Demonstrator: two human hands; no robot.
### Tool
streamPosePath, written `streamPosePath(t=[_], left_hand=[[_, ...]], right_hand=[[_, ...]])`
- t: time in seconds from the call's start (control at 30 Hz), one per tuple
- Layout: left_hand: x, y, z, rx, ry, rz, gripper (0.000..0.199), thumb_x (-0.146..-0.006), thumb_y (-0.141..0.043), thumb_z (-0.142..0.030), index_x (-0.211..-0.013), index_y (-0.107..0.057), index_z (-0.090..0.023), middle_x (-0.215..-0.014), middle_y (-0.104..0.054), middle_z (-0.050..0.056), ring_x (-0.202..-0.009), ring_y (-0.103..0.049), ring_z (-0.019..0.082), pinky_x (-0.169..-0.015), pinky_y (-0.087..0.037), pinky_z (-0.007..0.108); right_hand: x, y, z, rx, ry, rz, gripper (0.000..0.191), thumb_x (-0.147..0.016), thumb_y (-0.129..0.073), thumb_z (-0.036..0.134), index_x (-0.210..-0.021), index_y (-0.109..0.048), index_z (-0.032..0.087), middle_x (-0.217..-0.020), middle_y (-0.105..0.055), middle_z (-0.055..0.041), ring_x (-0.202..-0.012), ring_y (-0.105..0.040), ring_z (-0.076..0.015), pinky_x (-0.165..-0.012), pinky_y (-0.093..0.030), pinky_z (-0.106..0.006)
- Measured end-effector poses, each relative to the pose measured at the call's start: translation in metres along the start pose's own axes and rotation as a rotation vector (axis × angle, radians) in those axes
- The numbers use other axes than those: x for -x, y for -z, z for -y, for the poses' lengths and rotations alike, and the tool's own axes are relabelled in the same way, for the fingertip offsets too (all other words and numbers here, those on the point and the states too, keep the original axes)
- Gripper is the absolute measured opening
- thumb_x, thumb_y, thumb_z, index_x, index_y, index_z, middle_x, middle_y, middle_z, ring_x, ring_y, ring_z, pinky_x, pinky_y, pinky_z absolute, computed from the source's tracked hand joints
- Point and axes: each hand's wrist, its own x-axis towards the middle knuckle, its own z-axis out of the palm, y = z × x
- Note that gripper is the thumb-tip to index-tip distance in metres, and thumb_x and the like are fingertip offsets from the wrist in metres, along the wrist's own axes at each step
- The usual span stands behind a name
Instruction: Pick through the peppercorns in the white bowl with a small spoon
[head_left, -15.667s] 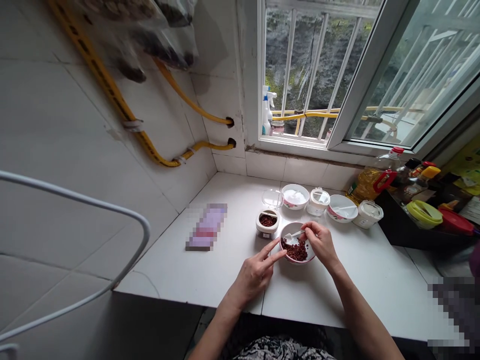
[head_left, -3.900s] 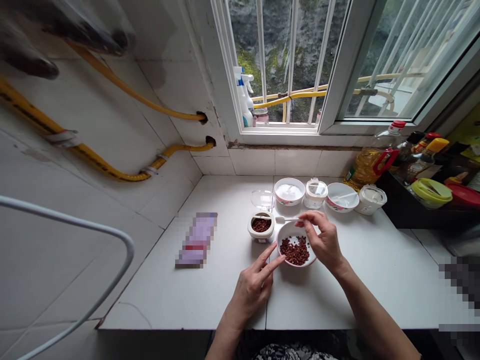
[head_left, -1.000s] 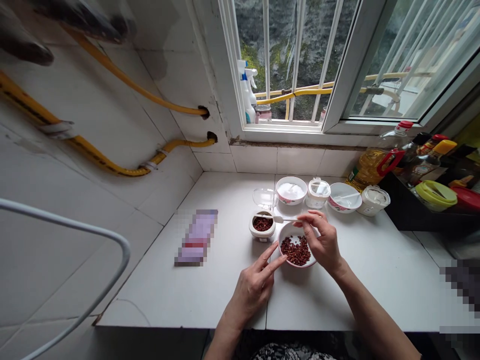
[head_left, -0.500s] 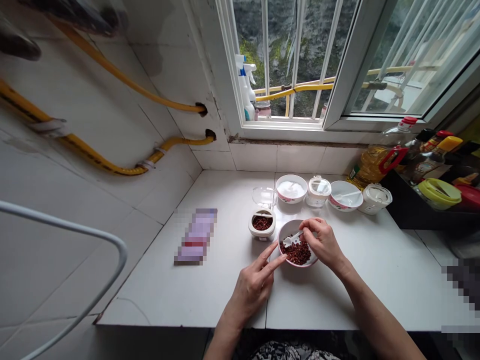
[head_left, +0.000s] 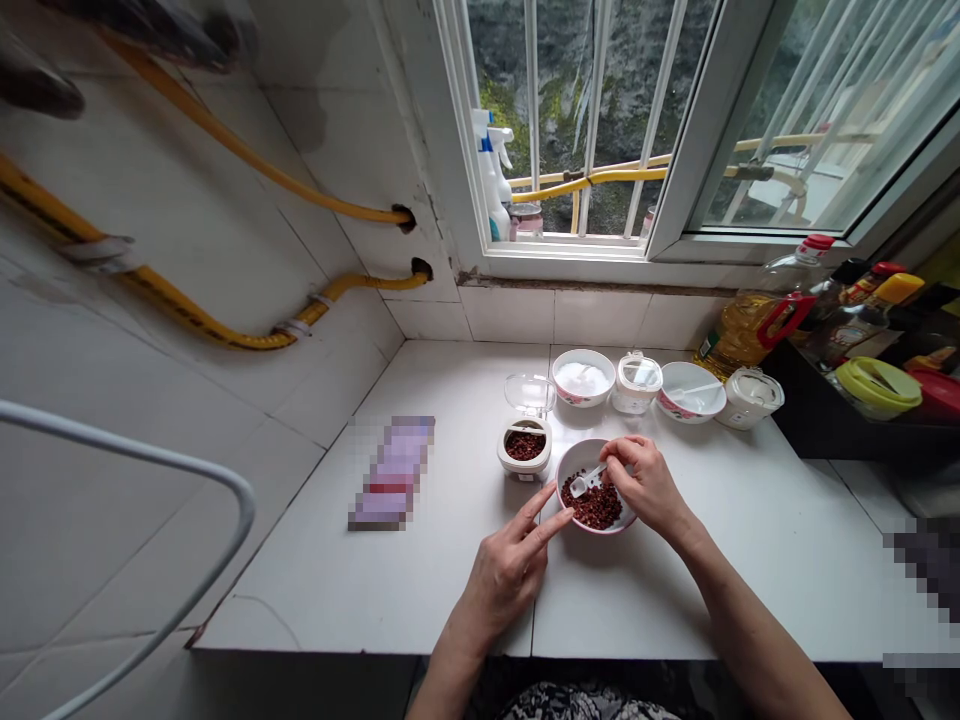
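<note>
My right hand (head_left: pixel 640 482) pinches the handle of a small white spoon (head_left: pixel 582 484), whose scoop is inside a bowl (head_left: pixel 560 500) at the near middle of the counter. Dark red-brown dried bits, like peppercorns (head_left: pixel 600 508), lie in that bowl. Two fingers of my left hand (head_left: pixel 516 550) are stretched out against the bowl's left rim; the other fingers are curled under. Just left of the bowl stands a seasoning jar (head_left: pixel 524 462) with its clear lid raised, holding the same dark red-brown bits.
Along the back stand a bowl of white grains (head_left: pixel 583 378), a clear-lidded jar (head_left: pixel 637 383), a bowl with a white spoon (head_left: pixel 690 392) and another jar (head_left: pixel 752 398). An oil bottle (head_left: pixel 742 315) and a black rack (head_left: pixel 814 410) of bottles bound the right. A blurred purple packet (head_left: pixel 392 475) lies left.
The spoon's scoop has shifted slightly to the right inside the bowl. My left hand stays against the rim, and the jars and other bowls have not moved.
</note>
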Motion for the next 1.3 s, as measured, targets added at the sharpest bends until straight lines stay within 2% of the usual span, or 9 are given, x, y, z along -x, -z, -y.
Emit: streamPosePath(t=[0.1, 0.27, 0.37, 0.57, 0.8, 1.07, 1.3], left_hand=[[0.000, 0.000, 0.000, -0.009, -0.007, -0.005, 0.063, -0.092, -0.044, 0.004, -0.146, -0.053, -0.027, -0.156, -0.049, 0.014, -0.118, -0.070, 0.018, -0.093, -0.060, 0.026], [0.001, 0.000, 0.001, -0.008, 0.005, -0.001, 0.062, -0.093, -0.044, 0.002, -0.147, -0.053, -0.028, -0.156, -0.049, 0.013, -0.110, -0.073, 0.017, -0.089, -0.061, 0.025], [0.001, 0.000, 0.001, -0.014, 0.008, 0.003, 0.062, -0.093, -0.045, 0.001, -0.147, -0.052, -0.028, -0.156, -0.049, 0.014, -0.113, -0.072, 0.018, -0.091, -0.061, 0.027], [0.001, 0.000, 0.000, -0.026, 0.005, -0.002, 0.061, -0.093, -0.044, 0.001, -0.146, -0.053, -0.028, -0.155, -0.050, 0.013, -0.116, -0.071, 0.019, -0.093, -0.061, 0.028], [0.000, -0.001, 0.001, -0.010, -0.006, -0.001, 0.062, -0.093, -0.043, 0.003, -0.145, -0.053, -0.027, -0.155, -0.050, 0.015, -0.111, -0.073, 0.016, -0.089, -0.061, 0.025], [0.000, -0.001, 0.001, -0.008, -0.005, -0.006, 0.061, -0.093, -0.043, 0.003, -0.145, -0.053, -0.026, -0.155, -0.050, 0.014, -0.112, -0.072, 0.017, -0.091, -0.061, 0.026], [0.000, -0.001, 0.001, 0.001, -0.010, -0.003, 0.060, -0.093, -0.043, 0.003, -0.145, -0.053, -0.025, -0.155, -0.049, 0.016, -0.108, -0.073, 0.015, -0.088, -0.061, 0.024]], right_hand=[[0.002, -0.002, 0.001, -0.006, -0.004, 0.044, 0.018, -0.079, -0.050, 0.023, -0.069, -0.064, 0.026, -0.068, -0.073, -0.0023, -0.083, -0.065, -0.0245, -0.088, -0.050, -0.040], [0.001, 0.004, 0.007, -0.257, -0.160, 0.086, 0.015, -0.082, -0.051, 0.027, -0.074, -0.064, 0.023, -0.057, -0.067, 0.0005, -0.060, -0.064, -0.0186, -0.071, -0.053, -0.034], [0.000, 0.009, 0.009, -0.360, -0.229, 0.088, 0.015, -0.082, -0.054, 0.032, -0.077, -0.063, 0.022, -0.057, -0.067, 0.0005, -0.057, -0.064, -0.0180, -0.063, -0.053, -0.031], [-0.001, 0.009, 0.010, -0.254, -0.183, 0.015, 0.013, -0.078, -0.054, 0.029, -0.071, -0.063, 0.023, -0.054, -0.066, 0.0011, -0.058, -0.065, -0.0183, -0.068, -0.053, -0.032], [-0.002, 0.008, 0.007, -0.450, -0.304, 0.062, 0.017, -0.077, -0.058, 0.036, -0.075, -0.064, 0.021, -0.055, -0.067, 0.0007, -0.055, -0.062, -0.0166, -0.059, -0.049, -0.029], [-0.004, 0.007, 0.007, -0.557, -0.346, 0.092, 0.021, -0.074, -0.063, 0.041, -0.075, -0.065, 0.020, -0.055, -0.068, 0.0005, -0.055, -0.061, -0.0153, -0.060, -0.048, -0.029], [-0.005, 0.007, 0.011, -0.614, -0.325, 0.006, 0.024, -0.076, -0.070, 0.043, -0.078, -0.067, 0.020, -0.057, -0.070, -0.0001, -0.055, -0.063, -0.0160, -0.061, -0.052, -0.030]])
